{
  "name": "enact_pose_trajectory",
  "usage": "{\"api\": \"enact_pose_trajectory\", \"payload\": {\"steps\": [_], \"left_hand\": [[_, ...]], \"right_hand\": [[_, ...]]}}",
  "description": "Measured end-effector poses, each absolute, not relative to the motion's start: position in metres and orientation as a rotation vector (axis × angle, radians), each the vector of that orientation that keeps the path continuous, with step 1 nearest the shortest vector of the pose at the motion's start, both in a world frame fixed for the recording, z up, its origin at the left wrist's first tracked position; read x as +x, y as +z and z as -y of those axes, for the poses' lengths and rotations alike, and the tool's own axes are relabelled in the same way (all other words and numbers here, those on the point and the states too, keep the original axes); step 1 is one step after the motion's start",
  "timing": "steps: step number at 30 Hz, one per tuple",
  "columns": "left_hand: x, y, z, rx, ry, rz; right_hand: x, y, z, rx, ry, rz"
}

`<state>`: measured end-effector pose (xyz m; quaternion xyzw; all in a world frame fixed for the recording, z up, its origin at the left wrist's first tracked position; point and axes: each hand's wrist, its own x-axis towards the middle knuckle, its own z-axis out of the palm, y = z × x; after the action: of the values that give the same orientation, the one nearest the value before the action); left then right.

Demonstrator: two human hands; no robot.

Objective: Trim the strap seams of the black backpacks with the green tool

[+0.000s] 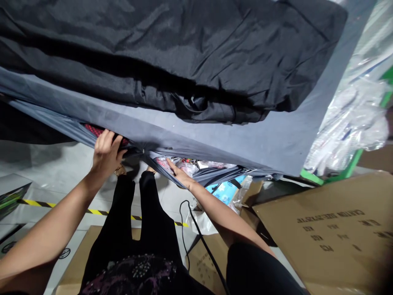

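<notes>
A grey cloth covers the surface in front of me and hangs over its near edge, with a large folded black fabric lying on top. My left hand grips the hanging edge of the grey cloth, its fingers bent over it beside a red patterned item. To the right, my right hand reaches to an opening in the cloth, thumb or finger stretched along its edge; its other fingers are hidden. Inside that opening show plastic-wrapped items.
A brown carton stands at the right, below clear plastic bags and a green frame. A black cable hangs near my legs. Yellow-black tape crosses the floor. More boxes stand at the lower left.
</notes>
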<state>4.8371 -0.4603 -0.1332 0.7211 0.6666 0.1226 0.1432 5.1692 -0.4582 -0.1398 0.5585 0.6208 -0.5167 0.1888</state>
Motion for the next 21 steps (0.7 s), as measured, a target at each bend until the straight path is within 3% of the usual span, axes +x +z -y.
{"api": "enact_pose_trajectory", "payload": {"steps": [2,7,12,17,21], "left_hand": [[4.831,-0.135,0.462,2.065,0.327,-1.978],[4.795,-0.148,0.46,2.094,-0.216,-1.765],[4.774,-0.135,0.48,2.101,-0.267,-1.77],[4.77,-0.123,0.508,2.152,-0.208,-1.735],[4.763,-0.122,0.514,2.163,-0.169,-1.717]], "right_hand": [[5.168,-0.137,0.46,1.547,-1.47,-1.784],[5.151,-0.132,0.45,1.72,-1.253,-2.042],[5.112,-0.092,0.451,1.663,-0.94,-2.411],[4.991,-0.069,0.441,1.157,-1.021,-2.618],[4.876,-0.098,0.4,1.202,-0.897,-2.308]]}}
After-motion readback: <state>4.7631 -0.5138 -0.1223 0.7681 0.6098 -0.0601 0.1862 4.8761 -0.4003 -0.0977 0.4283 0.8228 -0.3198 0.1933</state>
